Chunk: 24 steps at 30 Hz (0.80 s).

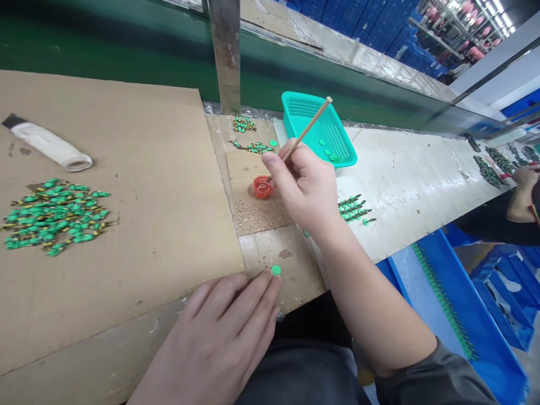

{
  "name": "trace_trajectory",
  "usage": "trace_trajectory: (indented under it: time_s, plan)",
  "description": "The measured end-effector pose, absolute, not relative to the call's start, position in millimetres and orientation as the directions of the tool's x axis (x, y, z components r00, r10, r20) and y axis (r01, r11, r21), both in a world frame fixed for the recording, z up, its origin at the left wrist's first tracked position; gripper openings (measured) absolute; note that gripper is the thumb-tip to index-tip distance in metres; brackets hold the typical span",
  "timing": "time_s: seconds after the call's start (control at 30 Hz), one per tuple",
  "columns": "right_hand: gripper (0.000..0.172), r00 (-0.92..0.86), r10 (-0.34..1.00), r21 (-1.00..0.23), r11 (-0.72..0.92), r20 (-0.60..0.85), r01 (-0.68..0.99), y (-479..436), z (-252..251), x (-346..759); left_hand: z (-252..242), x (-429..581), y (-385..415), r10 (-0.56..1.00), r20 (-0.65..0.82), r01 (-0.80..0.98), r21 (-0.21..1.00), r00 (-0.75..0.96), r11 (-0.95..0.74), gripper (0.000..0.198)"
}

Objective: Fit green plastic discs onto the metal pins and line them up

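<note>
"Stick (310, 125) first: which hand has it?"

"The right hand (310, 183), fingers clamped on it. The shaft slants up toward one o'clock, and its lower tip is at the cup (262, 187). Whether it dips into the contents, I can't tell."

"And the disc (275, 270)?"

"At six o'clock from the cup, flat on the counter (295, 284), at the fingertips of the left hand (228, 332). Those fingers lie together and touch its edge; I can't tell whether they pinch it."

"So which step is this?"

"Wetting the tip at the cup, I'd judge, while the disc is steadied."

"What does the next move call for?"

"Probably a light hold on the stick, clearance over the cup's rim, and a steady left hand so the disc doesn't skid."
</note>
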State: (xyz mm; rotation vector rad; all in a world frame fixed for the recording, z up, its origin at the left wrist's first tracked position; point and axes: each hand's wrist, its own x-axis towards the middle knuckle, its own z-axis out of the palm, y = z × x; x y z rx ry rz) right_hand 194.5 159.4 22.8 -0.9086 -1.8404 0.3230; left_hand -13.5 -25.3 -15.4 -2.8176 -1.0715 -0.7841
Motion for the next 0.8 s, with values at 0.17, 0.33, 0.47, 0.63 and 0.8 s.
trace_trajectory:
  time_s: [0.17,0.33,0.47,0.63,0.8]
  plan:
    - [0.039,-0.049,0.782,-0.698,0.581,0.622,0.419,113,28,201,-12,-14,-24,0.626,0.452,0.634,0.157,0.635,-0.757,0.035]
    - [0.034,-0.051,0.771,-0.676,0.586,0.635,0.446,43,10,214,-10,-12,-25,0.629,0.456,0.646,0.143,0.63,-0.75,0.039]
    - [0.03,-0.133,0.75,-0.648,0.635,0.648,0.421,20,-4,217,-11,-9,-26,0.643,0.462,0.649,0.172,0.611,-0.741,0.036]
    - [0.03,-0.195,0.748,-0.633,0.647,0.634,0.425,19,-8,215,-10,-9,-26,0.652,0.451,0.647,0.192,0.609,-0.738,0.036]
    - [0.031,-0.223,0.747,-0.627,0.653,0.626,0.425,18,-6,215,-11,-9,-26,0.658,0.453,0.645,0.211,0.602,-0.735,0.034]
